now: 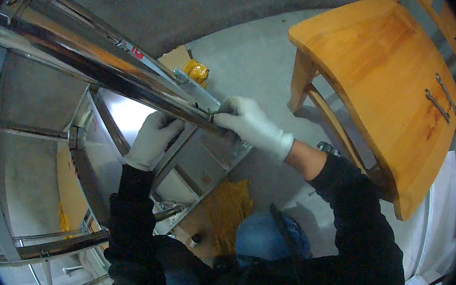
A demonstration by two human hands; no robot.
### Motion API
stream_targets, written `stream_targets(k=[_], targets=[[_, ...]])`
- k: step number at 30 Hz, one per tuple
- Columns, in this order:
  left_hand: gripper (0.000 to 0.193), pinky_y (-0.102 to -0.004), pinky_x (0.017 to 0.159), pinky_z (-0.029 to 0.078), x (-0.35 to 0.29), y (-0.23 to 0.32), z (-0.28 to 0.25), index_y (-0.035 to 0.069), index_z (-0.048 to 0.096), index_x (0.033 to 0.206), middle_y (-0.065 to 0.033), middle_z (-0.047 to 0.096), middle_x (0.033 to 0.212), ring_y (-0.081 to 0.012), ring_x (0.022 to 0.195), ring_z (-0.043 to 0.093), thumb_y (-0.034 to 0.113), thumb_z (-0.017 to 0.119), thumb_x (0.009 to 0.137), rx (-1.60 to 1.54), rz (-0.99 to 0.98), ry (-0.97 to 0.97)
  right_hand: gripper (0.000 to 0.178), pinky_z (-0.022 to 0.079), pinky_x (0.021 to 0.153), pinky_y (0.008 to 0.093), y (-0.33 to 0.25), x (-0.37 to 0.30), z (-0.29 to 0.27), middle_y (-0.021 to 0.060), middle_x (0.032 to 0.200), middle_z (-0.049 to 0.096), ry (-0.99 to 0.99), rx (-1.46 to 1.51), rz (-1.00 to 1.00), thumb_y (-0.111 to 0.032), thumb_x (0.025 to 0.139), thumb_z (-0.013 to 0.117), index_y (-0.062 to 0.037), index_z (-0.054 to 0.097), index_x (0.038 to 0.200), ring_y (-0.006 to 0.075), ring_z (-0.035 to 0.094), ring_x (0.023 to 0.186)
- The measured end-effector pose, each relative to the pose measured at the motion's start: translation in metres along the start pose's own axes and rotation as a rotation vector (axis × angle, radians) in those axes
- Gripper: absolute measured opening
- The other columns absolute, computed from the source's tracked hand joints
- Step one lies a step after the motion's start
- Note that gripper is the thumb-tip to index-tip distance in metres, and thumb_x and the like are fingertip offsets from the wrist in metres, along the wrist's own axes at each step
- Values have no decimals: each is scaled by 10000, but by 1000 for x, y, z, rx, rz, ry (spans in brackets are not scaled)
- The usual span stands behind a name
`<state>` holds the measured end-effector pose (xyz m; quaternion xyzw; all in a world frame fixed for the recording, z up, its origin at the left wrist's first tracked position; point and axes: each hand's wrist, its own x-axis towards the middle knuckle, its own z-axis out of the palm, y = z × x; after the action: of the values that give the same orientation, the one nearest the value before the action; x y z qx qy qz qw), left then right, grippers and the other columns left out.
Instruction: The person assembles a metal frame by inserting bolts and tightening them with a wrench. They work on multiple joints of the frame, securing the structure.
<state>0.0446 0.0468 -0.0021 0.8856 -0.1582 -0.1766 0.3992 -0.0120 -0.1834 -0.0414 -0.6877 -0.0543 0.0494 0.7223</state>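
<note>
A shiny metal tube (118, 79) of a steel frame slants from the upper left down to the middle of the head view. My left hand (154, 140), in a white glove, is closed at the tube's lower left side, with its fingertips partly hidden behind it. On the other side, my gloved right hand (251, 125) pinches at a small dark metal piece (210, 114) near the tube's lower end. The piece is too small to name. Below the hands, flat sheet-metal panels (207, 162) belong to the same frame.
To the right stands a wooden chair (367, 68) with two wrenches (437, 105) on its seat. A yellow plastic bag (197, 73) lies on the floor beyond the tube. Brown cardboard with tape (230, 210) is near my knees. More metal rails (53, 246) extend at the left.
</note>
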Motion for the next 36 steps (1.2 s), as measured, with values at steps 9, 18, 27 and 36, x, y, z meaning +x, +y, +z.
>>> stream_targets(k=[9,18,27,36], targets=[[334,-343,885,474,-4,7,4,-61,606,1128,-180,671,1021,-241,952,632,187,572,907,61,45,31,304,422,547,216,-2,-26,26,19,782,540,-22,681,137,-270,945,548,14,573,1049,87,518,654],[360,-378,927,452,-2,7,3,-57,592,1145,-232,648,1072,-320,1008,622,216,549,915,156,39,1,193,501,675,262,34,-20,-9,56,876,673,157,116,-118,-99,932,540,21,612,1064,133,643,769],[369,-358,928,454,-2,-1,0,-81,578,1150,-208,652,1071,-273,1010,619,204,550,918,93,32,-3,166,508,695,427,33,-4,-5,177,899,632,161,-413,-607,-69,825,660,-37,604,978,386,619,837],[310,-303,958,443,1,1,0,-6,552,1226,-87,626,1141,-162,1074,566,54,541,922,33,4,-51,197,503,653,421,40,17,-20,114,859,596,109,-593,-881,-87,771,651,-75,597,960,338,615,779]])
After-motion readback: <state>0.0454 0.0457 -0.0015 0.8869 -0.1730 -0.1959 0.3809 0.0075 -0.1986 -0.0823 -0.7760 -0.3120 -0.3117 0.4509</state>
